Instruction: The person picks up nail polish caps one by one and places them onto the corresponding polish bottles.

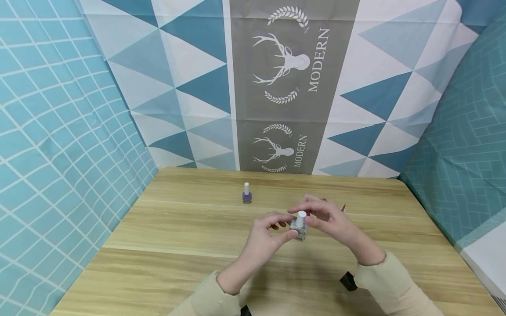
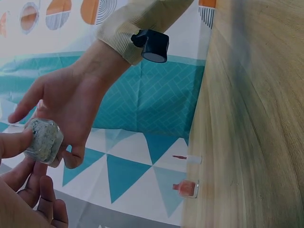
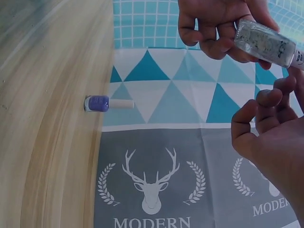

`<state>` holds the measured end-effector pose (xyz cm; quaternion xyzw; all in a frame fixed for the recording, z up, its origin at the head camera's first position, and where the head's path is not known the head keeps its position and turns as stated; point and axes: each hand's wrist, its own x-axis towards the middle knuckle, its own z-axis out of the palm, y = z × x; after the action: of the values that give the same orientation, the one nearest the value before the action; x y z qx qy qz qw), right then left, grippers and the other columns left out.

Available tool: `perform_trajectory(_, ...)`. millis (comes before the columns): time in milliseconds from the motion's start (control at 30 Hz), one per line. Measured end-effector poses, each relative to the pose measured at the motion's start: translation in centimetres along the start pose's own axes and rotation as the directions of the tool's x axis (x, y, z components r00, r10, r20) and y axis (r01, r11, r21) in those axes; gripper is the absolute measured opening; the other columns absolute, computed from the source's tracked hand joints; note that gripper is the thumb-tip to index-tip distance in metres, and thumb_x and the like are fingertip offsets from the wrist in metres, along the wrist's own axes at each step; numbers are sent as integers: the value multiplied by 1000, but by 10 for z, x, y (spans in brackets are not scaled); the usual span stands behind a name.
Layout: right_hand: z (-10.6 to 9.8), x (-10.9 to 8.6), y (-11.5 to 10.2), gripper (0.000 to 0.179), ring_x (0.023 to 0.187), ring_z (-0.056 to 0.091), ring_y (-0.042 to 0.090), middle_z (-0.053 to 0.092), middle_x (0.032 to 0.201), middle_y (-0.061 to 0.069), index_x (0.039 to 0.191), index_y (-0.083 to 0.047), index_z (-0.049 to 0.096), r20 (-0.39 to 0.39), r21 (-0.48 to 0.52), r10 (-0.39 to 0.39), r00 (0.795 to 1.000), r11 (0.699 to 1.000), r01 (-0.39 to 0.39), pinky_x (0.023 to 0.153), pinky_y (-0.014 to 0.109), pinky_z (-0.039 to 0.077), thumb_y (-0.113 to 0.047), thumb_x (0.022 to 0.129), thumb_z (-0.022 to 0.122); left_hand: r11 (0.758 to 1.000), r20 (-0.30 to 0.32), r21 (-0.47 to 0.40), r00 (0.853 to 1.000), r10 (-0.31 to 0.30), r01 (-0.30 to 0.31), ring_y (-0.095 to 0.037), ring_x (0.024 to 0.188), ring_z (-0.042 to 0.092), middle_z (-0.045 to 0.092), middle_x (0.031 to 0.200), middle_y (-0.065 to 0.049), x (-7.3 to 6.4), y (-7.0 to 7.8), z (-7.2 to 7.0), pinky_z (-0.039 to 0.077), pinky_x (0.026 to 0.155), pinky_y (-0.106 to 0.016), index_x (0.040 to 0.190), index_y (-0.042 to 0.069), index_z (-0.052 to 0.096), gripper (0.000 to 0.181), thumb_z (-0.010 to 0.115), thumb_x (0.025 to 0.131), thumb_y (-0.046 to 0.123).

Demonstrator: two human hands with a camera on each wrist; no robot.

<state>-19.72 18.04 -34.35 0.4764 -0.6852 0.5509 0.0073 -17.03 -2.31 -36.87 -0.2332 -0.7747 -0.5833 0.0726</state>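
Glass speckled bottle (image 2: 46, 141) between left fingers (image 2: 15, 143)

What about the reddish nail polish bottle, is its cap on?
No, in the left wrist view the reddish nail polish bottle has a bare neck, and a white brush cap stands beside it.

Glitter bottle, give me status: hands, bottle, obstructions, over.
Left hand pinching glitter bottle; right hand at white cap, grip unclear. Bottle capped, held above table. Purple bottle and open red bottle stand apart, neither in the way.
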Motion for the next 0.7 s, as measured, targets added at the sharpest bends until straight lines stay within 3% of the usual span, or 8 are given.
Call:
perform_trajectory(333, 0, -3, 0, 17, 80, 51, 14, 56, 89, 5, 104, -2, 69, -66, -37, 60, 996, 997, -62, 65, 27, 47, -6, 92, 58, 1000, 34, -13, 999, 9, -9, -22, 90, 60, 70, 103, 5, 0, -2, 1, 47, 82, -37, 107, 16, 72, 28, 76, 80, 21)
perform_trajectory(500, 3, -3, 1, 17, 79, 51, 14, 56, 87, 5, 103, 1, 70, -119, -39, 71, 990, 996, -76, 63, 28, 47, -4, 91, 60, 1000, 13, 15, 1000, 7, -7, -15, 88, 57, 69, 100, 6, 0, -1, 1, 46, 79, -28, 104, 17, 72, 28, 77, 78, 24)
perform_trajectory(700, 8, -2, -3, 17, 80, 51, 14, 57, 84, 3, 101, -1, 72, -211, -73, 135, 968, 985, -154, 63, 27, 46, 2, 87, 62, 1000, -42, 13, 999, -8, 9, -13, 88, 56, 69, 92, 6, -1, 5, 1, 44, 77, -25, 99, 17, 73, 26, 80, 74, 22)
